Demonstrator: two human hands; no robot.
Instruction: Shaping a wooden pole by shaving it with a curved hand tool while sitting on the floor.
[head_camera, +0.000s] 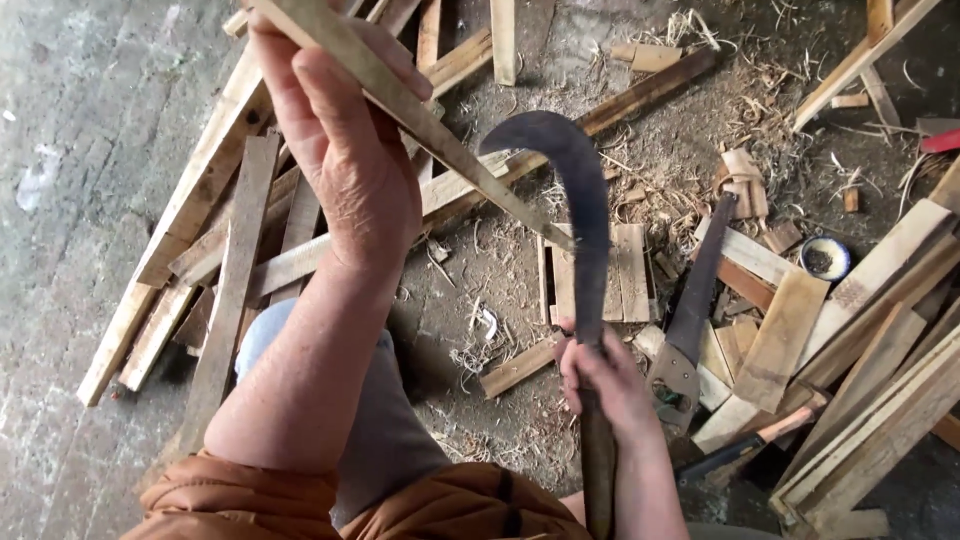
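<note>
Fingers (300, 90) of left hand (345, 150) clamping long pale tapered wooden stick (440, 135) aloft, steadying it for right hand's (600, 380) closed grip on dark curved iron billhook (580, 190).

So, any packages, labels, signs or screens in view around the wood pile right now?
No packages, signs or screens.
Nearest thing to a container: a small round tin, right of the hand saw among the planks, white-blue rim, dark inside; no label can be made out.
</note>
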